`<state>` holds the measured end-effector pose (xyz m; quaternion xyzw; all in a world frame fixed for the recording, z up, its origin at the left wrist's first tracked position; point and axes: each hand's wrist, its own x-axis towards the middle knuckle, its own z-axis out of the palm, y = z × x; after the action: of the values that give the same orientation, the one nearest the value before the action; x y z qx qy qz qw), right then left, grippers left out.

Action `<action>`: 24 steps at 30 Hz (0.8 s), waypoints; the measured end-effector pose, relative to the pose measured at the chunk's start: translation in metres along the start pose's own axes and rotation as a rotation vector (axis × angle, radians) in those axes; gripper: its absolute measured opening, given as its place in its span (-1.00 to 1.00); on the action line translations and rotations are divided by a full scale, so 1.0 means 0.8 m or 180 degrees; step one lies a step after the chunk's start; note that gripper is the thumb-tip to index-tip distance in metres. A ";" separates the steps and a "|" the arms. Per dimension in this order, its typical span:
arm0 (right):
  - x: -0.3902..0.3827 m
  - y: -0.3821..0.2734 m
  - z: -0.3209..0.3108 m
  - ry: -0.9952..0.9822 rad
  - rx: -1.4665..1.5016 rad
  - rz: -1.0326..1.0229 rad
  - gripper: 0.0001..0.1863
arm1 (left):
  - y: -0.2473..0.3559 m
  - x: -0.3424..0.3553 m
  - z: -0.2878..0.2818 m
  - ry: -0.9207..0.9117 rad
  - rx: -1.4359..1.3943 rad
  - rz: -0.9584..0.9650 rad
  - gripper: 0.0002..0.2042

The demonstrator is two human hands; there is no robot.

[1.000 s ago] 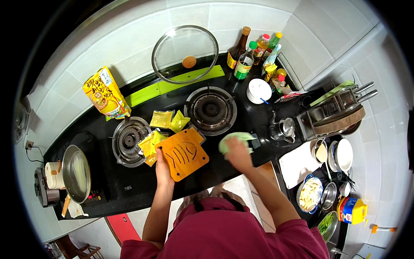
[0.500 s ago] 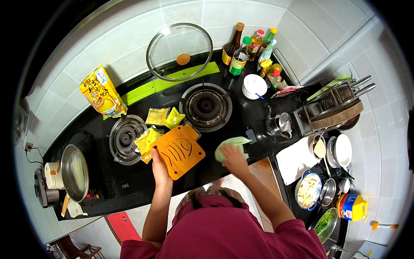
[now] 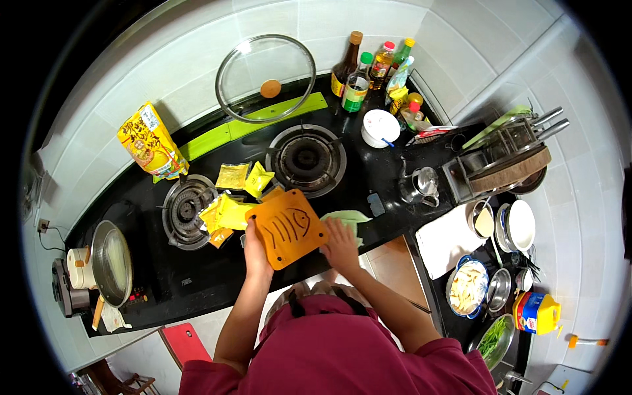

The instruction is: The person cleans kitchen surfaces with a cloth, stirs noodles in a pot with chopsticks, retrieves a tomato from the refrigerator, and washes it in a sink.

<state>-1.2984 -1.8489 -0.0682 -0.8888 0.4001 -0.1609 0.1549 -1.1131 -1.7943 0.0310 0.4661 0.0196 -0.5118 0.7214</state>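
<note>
My left hand [image 3: 258, 251] is closed on the left edge of an orange wooden board [image 3: 288, 249] with a fishbone cut-out and small dark feet. The board is held tilted above the front of the black counter. My right hand [image 3: 341, 245] lies with its fingers stretched out over a pale green cloth [image 3: 355, 218] on the counter. Its fingertips are close to the board's right corner; whether they touch it I cannot tell. Yellow packets [image 3: 228, 213] lie just left of the board, next to the small burner [image 3: 188, 209].
The large burner [image 3: 305, 160] is behind the board, and a glass lid [image 3: 265, 105] leans on the wall. Bottles [image 3: 356, 89], a white bowl [image 3: 380, 130] and a metal pot [image 3: 420, 185] stand to the right. A frying pan [image 3: 103, 263] is far left; a knife rack [image 3: 500, 164] is right.
My left hand has brought the board right, closer to the cloth. My right hand has shifted slightly left over the cloth. The whole view has shifted a little.
</note>
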 end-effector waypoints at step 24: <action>-0.031 0.049 0.006 -0.0862 0.1753 -0.0469 -0.71 | -0.159 0.066 0.124 -0.0361 0.0105 -0.1197 -0.74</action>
<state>-1.3377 -1.8538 -0.0923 -0.8534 0.2517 -0.1541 0.4296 -1.2287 -1.9061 -0.0227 0.4364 0.0573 -0.6632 0.6054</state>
